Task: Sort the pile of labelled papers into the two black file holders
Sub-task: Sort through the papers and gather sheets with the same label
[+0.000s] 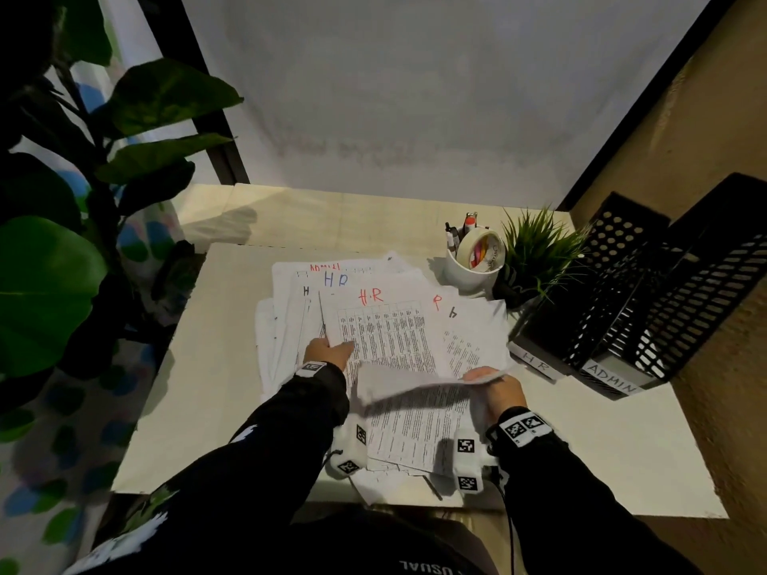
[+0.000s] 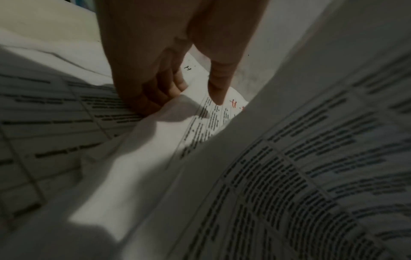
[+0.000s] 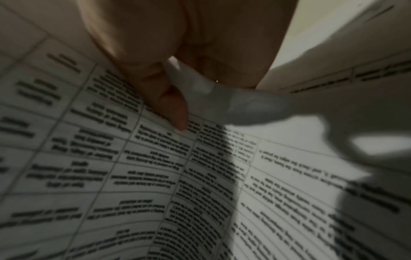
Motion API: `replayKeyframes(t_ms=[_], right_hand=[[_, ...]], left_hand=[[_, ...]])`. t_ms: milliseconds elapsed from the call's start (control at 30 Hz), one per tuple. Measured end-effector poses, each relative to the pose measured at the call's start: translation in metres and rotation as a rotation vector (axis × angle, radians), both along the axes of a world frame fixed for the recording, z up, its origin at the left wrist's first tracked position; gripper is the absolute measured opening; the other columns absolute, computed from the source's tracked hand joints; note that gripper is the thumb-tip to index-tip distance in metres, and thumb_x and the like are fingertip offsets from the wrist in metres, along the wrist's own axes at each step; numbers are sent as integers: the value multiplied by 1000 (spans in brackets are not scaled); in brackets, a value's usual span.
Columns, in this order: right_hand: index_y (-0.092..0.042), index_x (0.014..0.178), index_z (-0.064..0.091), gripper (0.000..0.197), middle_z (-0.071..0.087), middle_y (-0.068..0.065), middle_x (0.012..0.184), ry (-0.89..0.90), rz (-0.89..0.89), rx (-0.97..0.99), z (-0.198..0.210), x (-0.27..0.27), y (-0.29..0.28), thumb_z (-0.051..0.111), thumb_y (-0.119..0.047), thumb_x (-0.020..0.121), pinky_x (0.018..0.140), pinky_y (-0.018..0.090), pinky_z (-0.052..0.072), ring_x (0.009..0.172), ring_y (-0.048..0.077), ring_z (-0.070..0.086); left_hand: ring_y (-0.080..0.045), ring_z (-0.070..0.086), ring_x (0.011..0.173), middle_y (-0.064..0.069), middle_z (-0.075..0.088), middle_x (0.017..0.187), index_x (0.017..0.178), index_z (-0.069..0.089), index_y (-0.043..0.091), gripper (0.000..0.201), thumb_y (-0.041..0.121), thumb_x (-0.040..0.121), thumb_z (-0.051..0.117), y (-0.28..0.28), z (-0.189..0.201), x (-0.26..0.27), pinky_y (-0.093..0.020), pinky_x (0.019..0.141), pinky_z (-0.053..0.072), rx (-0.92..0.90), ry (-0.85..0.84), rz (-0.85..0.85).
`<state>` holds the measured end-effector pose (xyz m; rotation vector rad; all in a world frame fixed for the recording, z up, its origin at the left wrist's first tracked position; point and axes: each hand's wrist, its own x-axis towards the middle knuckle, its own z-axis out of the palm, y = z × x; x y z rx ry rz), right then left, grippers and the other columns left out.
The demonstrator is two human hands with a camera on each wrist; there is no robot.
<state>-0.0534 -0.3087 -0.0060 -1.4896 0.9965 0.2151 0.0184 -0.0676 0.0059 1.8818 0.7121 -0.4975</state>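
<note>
Head camera looks steeply down on the paper pile from above; both wrist cameras skim close over its sheets, the views' shared ground.

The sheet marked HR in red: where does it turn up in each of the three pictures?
Head: pile centre, red-HR sheet, left hand on its edge.
Left wrist: past the fingertips, upper middle.
Right wrist: cannot tell; printed sheets only.
Shared landmark: the left hand.
</note>
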Motion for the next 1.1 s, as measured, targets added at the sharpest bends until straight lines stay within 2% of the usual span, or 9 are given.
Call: replayKeyframes(t_ms=[133, 233, 433, 533, 733, 833, 933, 1000, 1100], right_hand=[[-6, 59, 63, 31, 61, -2, 45, -23, 26, -58, -2, 1, 6, 53, 14, 79, 48, 15, 47, 72, 26, 54], [6, 78, 58, 6, 56, 13, 71, 33, -74, -14, 8, -3, 4, 53, 8, 80, 53, 25, 38, 67, 25, 50], [1, 62, 52, 21, 55, 4, 52, -103, -96, 24, 17, -3, 1, 48, 15, 77, 39, 10, 40, 60, 20, 44], [0, 63, 52, 14, 61, -5, 43, -188, -224, 137, 6, -1, 1, 54, 13, 66, 49, 16, 47, 60, 23, 58], [-4, 69, 51, 27, 60, 11, 66, -180, -305, 160, -4, -5, -10, 56, 20, 59, 64, 31, 53, 64, 29, 58], [1, 50, 64, 12, 65, 9, 61, -55, -204, 104, -22, -10, -23, 66, 8, 40, 80, 41, 52, 76, 35, 63], [-3, 45, 61, 19, 62, 9, 65, 18, -191, 86, -18, -12, -23, 62, 11, 58, 75, 38, 48, 77, 27, 56], [-10, 60, 52, 29, 55, 8, 72, -3, -175, 82, -11, -10, -20, 46, 8, 82, 70, 34, 50, 75, 24, 53], [-13, 65, 49, 32, 61, -1, 47, -36, -204, 91, -9, -7, -21, 38, 5, 89, 65, 27, 48, 63, 16, 54]], left_hand=[[-42, 61, 105, -28, 64, 112, 107, 61, -7, 36, 19, 83, 67, 3, -6, -1, -42, 94, 47, 45, -104, -33], [-28, 56, 70, -13, 63, 74, 86, 70, 6, 12, 10, 84, 59, 10, -11, 1, -30, 68, 47, 6, -197, -20], [-33, 66, 100, -16, 71, 101, 103, 71, 0, 28, -12, 83, 54, 22, 0, -4, -41, 93, 52, -287, -221, -112], [-17, 61, 75, -6, 67, 82, 87, 66, 8, 29, -13, 84, 47, 10, 12, -10, -24, 70, 50, -287, -116, -289], [-10, 33, 42, -2, 35, 54, 65, 51, 15, 40, -11, 87, 30, -29, 29, -13, -11, 35, 27, -224, 6, -494], [-19, 56, 65, -7, 58, 69, 71, 61, 19, 40, -7, 88, 36, -33, 18, -7, -19, 61, 50, -242, -40, -393], [-34, 52, 121, -16, 56, 127, 120, 56, 10, 40, -3, 87, 40, -31, 0, 3, -44, 105, 42, -60, -46, -210], [-37, 43, 130, -20, 43, 142, 140, 31, 2, 56, 3, 87, 47, -29, -2, 7, -43, 108, 38, 77, 27, -173], [-35, 37, 135, -18, 31, 150, 147, 16, 4, 79, 22, 85, 61, -35, -1, 13, -42, 109, 35, 51, 117, -228]])
